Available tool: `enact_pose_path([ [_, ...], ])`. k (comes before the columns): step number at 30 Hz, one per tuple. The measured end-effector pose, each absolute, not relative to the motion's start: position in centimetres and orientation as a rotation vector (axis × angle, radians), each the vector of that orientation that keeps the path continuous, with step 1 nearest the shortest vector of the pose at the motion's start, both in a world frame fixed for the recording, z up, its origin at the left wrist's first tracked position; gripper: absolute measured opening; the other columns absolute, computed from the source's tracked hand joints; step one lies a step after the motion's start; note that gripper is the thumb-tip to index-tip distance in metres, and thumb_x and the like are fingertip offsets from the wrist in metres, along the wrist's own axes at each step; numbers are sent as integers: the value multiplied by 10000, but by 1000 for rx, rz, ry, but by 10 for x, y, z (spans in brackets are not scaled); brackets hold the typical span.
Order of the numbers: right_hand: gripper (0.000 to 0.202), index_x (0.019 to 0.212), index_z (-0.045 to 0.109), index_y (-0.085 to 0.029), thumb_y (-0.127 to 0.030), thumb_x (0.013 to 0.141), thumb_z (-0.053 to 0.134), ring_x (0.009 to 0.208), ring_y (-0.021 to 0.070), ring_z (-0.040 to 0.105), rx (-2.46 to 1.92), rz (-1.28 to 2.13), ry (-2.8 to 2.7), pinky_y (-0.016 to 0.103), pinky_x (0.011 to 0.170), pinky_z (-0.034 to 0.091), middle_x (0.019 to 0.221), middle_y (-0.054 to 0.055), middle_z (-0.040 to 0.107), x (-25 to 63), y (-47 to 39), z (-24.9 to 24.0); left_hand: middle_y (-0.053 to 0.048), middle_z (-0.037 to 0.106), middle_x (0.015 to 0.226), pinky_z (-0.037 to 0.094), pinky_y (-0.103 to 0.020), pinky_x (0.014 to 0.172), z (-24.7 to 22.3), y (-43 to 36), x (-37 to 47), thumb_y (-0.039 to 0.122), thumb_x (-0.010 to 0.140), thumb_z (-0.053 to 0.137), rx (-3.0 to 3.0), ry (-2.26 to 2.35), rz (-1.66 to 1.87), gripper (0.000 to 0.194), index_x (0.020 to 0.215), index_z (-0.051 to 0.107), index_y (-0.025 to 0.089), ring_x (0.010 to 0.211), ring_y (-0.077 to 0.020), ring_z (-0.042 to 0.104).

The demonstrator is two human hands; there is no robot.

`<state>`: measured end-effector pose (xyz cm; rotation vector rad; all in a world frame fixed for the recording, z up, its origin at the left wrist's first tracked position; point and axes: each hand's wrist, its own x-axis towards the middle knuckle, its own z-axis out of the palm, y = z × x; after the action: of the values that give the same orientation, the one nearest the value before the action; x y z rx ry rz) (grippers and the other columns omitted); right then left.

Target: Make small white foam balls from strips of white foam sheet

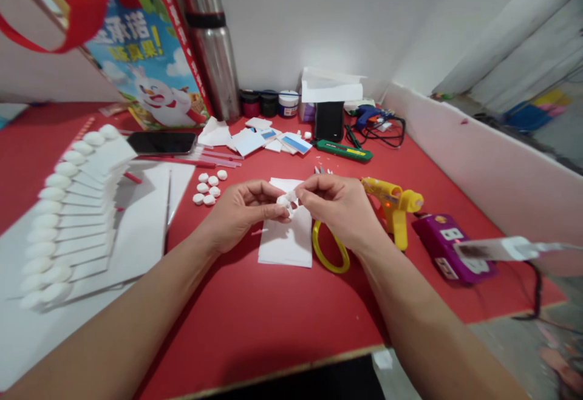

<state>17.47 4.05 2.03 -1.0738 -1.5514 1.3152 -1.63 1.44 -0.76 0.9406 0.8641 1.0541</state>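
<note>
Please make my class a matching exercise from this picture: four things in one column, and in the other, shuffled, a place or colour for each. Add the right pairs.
Things
1. Small white piece
2. Utility knife
3. Steel flask
4. Loose white discs

Places and colours
A. Upright beside the printed bag
B. In a cluster on the red table
C. At the fingertips of the left hand and right hand
D. Green

Right pairs
1-C, 2-D, 3-A, 4-B

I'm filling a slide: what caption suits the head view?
Left hand and right hand hold a small white object above white rectangular paper on a red tabletop.
</note>
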Motion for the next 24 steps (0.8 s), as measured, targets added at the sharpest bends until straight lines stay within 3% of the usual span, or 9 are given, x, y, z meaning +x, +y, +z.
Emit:
enact_pose_path([
  [9, 81, 724, 713, -153, -200, 763, 660, 622, 107, 582, -1026, 1192, -1625, 240, 585, 454, 695, 14, 702, 172, 38, 21, -35, 770, 805, 619, -264, 789, -6, 14, -15, 208, 743, 865, 913, 852, 1100, 190, 873, 744, 140, 730, -134, 741],
  [24, 127, 722, 696, -154, -141, 840, 650, 606, 101, 550, -897, 786, -1884, 247, 546, 405, 695, 13, 664, 173, 35, 18, -14, 762, 782, 605, -231, 742, -12, 15, -16, 219, 764, 853, 976, 856, 1138, 166, 865, 734, 162, 697, -121, 734],
])
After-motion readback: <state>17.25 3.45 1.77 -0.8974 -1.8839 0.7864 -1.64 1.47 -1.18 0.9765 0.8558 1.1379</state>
